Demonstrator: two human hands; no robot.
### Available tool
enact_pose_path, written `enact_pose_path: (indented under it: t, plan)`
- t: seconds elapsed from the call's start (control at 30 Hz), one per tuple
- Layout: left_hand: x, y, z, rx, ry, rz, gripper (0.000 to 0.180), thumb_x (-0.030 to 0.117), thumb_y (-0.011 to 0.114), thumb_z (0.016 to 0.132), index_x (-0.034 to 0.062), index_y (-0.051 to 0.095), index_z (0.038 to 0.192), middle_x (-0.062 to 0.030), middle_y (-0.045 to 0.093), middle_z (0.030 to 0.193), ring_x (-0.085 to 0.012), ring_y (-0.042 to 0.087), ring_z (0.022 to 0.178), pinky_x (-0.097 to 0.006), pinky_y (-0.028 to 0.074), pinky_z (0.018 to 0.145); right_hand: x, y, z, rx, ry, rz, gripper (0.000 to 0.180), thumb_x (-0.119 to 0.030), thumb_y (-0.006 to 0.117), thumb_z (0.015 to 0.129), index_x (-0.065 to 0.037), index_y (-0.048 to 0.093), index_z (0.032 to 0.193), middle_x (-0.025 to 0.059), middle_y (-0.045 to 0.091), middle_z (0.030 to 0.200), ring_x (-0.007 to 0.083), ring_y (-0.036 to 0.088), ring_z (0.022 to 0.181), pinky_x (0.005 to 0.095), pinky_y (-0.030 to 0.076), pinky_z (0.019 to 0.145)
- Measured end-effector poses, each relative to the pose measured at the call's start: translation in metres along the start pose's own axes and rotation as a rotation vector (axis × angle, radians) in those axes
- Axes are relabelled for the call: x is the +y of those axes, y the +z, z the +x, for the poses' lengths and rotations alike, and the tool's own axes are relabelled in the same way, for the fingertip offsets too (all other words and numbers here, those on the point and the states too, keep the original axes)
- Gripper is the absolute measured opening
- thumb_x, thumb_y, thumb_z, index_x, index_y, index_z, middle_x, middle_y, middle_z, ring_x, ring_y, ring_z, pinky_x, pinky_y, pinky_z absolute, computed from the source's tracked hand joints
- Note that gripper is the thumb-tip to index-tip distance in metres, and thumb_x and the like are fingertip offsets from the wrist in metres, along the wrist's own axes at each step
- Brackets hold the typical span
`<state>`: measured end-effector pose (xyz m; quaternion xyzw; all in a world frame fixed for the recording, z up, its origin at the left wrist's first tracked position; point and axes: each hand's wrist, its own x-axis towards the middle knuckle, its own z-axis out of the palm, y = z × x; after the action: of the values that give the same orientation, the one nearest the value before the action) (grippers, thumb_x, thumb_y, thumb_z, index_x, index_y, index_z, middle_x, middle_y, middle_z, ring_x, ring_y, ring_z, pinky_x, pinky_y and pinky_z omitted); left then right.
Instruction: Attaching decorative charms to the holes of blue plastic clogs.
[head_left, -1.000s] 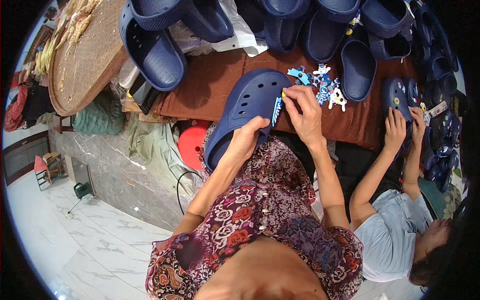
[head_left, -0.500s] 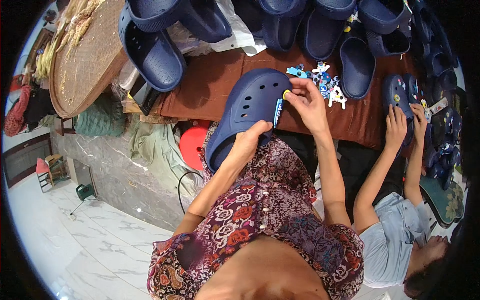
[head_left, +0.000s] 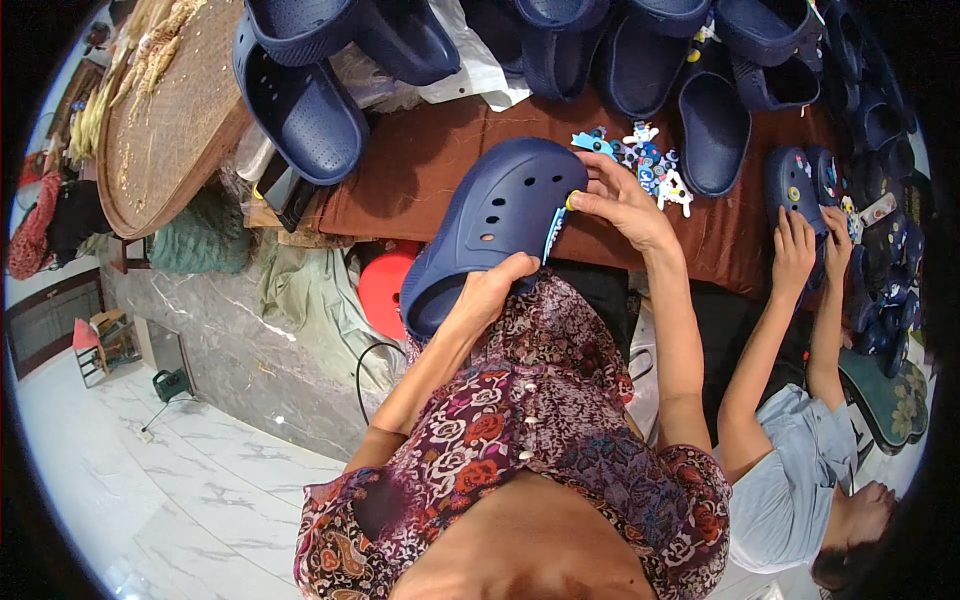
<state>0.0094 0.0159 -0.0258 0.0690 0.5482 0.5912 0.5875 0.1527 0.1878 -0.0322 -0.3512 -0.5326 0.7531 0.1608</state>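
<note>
While the left grip point(head_left: 487, 288) clasps the navy clog point(head_left: 522, 215) by its opening, apparently to steady it over the near edge of the surface point(head_left: 410, 150), the right grip point(head_left: 630, 212) pinches a yellow charm point(head_left: 572, 201) beside the toe; loose charms point(head_left: 652, 172) lie just beyond, presumably for easy reach.

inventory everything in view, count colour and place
held clog: 1, navy, centre
strip charm: 1, blue-white, held clog's edge
round charm: 1, yellow, beside held clog
cloth: 1, brown, upper centre
loose charms: many, mostly blue-white, on cloth
other clogs: many, navy, far edge, right
woven tray: 1, tan, upper left
round object: 1, red, below cloth
co-worker: 1, light-blue shirt, right
floral top: 1, purple, lower centre
left hand: 1, bare, gripping held clog
right hand: 1, bare, touching round charm
</note>
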Motion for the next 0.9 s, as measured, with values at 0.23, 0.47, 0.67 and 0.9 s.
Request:
enact_pose_path:
  t: [0.23, 0.47, 0.67, 0.9]
  plan:
    - [-0.004, -0.010, 0.005, -0.032, -0.024, 0.084, 0.025, 0.002, 0.065, 0.071, 0.0043, 0.059, 0.095, -0.0002, 0.057, 0.092, -0.0124, 0.051, 0.081, -0.028, 0.042, 0.077, -0.002, 0.001, 0.002, -0.010, 0.051, -0.062, 0.064, -0.015, 0.079, 0.077, 0.003, 0.046, 0.129, 0.0115, 0.059, 0.119, 0.0187, 0.057, 0.108, 0.0331, 0.047, 0.095]
    - [-0.001, -0.016, 0.012, -0.035, -0.075, 0.002, 0.023, 0.001, 0.063, 0.073, 0.0024, 0.060, 0.096, -0.0029, 0.059, 0.094, -0.0142, 0.055, 0.081, -0.030, 0.044, 0.076, 0.009, 0.008, 0.005, 0.012, -0.040, -0.051, 0.058, -0.014, 0.074, 0.083, 0.003, 0.045, 0.130, 0.0106, 0.060, 0.117, 0.0176, 0.058, 0.106, 0.0317, 0.047, 0.094]
    - [0.008, -0.008, 0.007, -0.015, 0.000, -0.240, 0.023, -0.002, 0.063, 0.074, 0.0043, 0.059, 0.096, -0.0008, 0.059, 0.092, -0.0122, 0.056, 0.081, -0.027, 0.045, 0.075, 0.031, 0.019, -0.006, 0.117, -0.224, -0.019, 0.064, -0.014, 0.075, 0.084, 0.000, 0.042, 0.137, 0.0127, 0.052, 0.130, 0.0200, 0.055, 0.115, 0.0323, 0.048, 0.093]
    - [0.010, -0.017, 0.014, -0.035, -0.113, -0.296, 0.019, -0.002, 0.062, 0.075, -0.0006, 0.062, 0.094, -0.0053, 0.063, 0.090, -0.0153, 0.061, 0.079, -0.030, 0.048, 0.074, 0.032, 0.020, -0.004, 0.181, -0.317, -0.182, 0.066, -0.017, 0.077, 0.081, -0.003, 0.044, 0.137, 0.0108, 0.049, 0.135, 0.0231, 0.054, 0.117, 0.0349, 0.048, 0.094]
